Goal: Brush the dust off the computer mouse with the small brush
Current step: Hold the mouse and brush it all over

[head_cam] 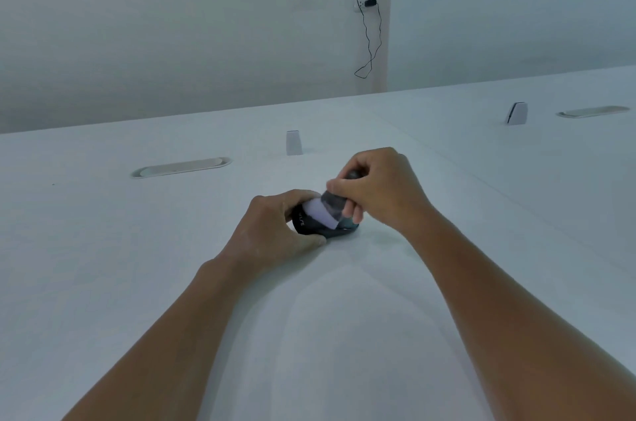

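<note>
A black computer mouse (309, 226) lies on the white table (344, 317) in the middle of the head view. My left hand (275, 231) grips it from the left side, thumb along the near edge, fingers over the far side. My right hand (375, 191) holds a small brush (332, 205) with a dark handle. Its white bristles (321, 214) lie on top of the mouse. Much of the mouse is hidden under the bristles and my fingers.
Two small grey divider brackets (294, 143) (516, 113) stand on the table behind my hands. Oval cable slots (180, 167) (592, 111) sit at the left and far right. A black cable (370, 38) hangs on the wall behind.
</note>
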